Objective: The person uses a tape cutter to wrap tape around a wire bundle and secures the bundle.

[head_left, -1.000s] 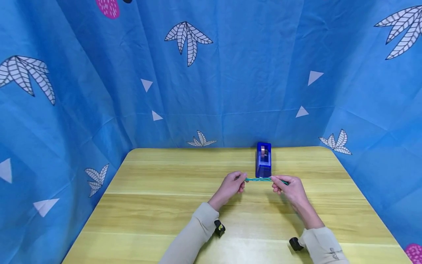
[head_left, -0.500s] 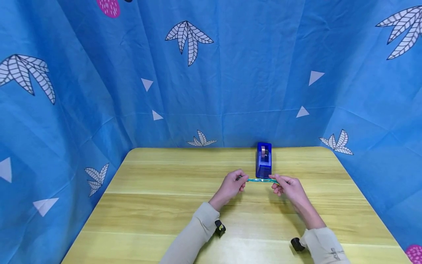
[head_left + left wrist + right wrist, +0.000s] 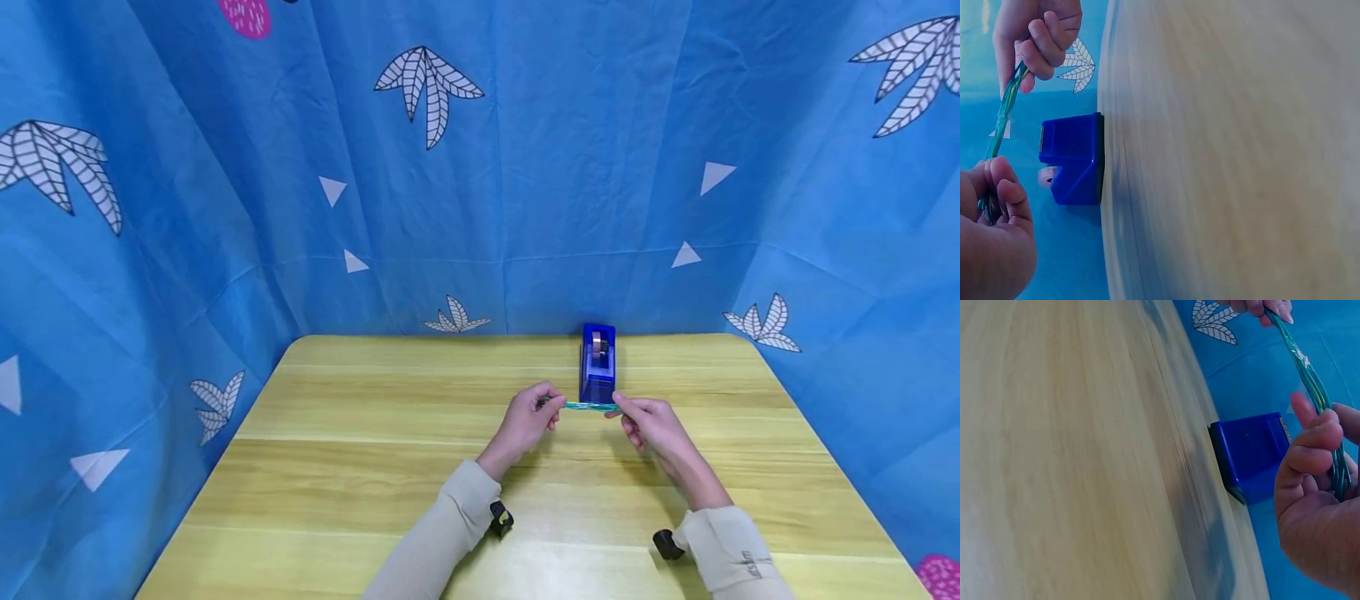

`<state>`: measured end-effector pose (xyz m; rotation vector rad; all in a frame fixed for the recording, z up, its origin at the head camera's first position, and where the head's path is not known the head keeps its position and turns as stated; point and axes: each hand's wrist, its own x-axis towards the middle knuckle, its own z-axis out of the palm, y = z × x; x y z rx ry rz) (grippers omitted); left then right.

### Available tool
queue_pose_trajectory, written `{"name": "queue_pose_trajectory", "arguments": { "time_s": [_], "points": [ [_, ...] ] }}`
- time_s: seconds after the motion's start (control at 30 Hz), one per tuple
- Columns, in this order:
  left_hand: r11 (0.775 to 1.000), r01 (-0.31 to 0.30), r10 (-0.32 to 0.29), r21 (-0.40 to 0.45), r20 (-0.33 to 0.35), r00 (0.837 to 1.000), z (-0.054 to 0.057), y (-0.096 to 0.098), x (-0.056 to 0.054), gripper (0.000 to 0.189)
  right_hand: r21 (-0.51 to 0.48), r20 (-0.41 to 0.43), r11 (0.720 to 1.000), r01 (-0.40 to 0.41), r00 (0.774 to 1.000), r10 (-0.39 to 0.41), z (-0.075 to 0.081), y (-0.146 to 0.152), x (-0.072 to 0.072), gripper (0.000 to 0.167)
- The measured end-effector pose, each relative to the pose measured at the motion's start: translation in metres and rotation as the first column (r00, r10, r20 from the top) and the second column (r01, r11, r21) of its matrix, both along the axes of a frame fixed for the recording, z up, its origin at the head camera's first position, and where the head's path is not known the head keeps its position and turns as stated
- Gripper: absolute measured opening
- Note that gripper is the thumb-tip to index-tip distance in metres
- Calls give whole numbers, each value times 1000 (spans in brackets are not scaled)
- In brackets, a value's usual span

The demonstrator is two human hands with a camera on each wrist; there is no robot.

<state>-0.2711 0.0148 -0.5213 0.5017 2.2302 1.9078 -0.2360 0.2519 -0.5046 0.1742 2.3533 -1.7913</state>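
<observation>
A thin bundle of green wires (image 3: 588,407) stretches between my two hands, held above the table. My left hand (image 3: 527,417) pinches its left end between thumb and curled fingers. At the other end, my right hand (image 3: 658,427) grips the bundle with thumb and fingers. A shiny clear piece, apparently tape (image 3: 1302,357), wraps the middle of the bundle in the right wrist view. Just beyond the wires stands a blue tape dispenser (image 3: 597,367) with a roll in it; neither hand touches it. The wire ends are partly hidden inside the hands.
The wooden table (image 3: 390,475) extends around both arms, its far edge meeting a blue patterned curtain (image 3: 570,167). The dispenser sits close to that edge, right of the middle. Black wrist cameras (image 3: 501,518) hang near both sleeve cuffs.
My right hand has shifted slightly left, and its fingers have changed their hold on the wires. The left hand has hardly moved. The dispenser stays where it was.
</observation>
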Motion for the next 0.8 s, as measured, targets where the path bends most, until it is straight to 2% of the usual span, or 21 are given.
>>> {"name": "queue_pose_trajectory", "arguments": {
  "time_s": [0.23,0.47,0.8],
  "points": [
    [1000,-24,24,-13,24,999,1,1,0,19,8,-22,1000,18,1000,-18,-2,-1,-1,58],
    [999,-25,22,22,124,992,1,2,0,17,20,-73,999,35,997,-34,-5,-1,-1,53],
    [996,-81,76,22,174,982,-4,4,-2,30,51,-117,998,36,993,-30,-5,-2,0,46]
  ]
}}
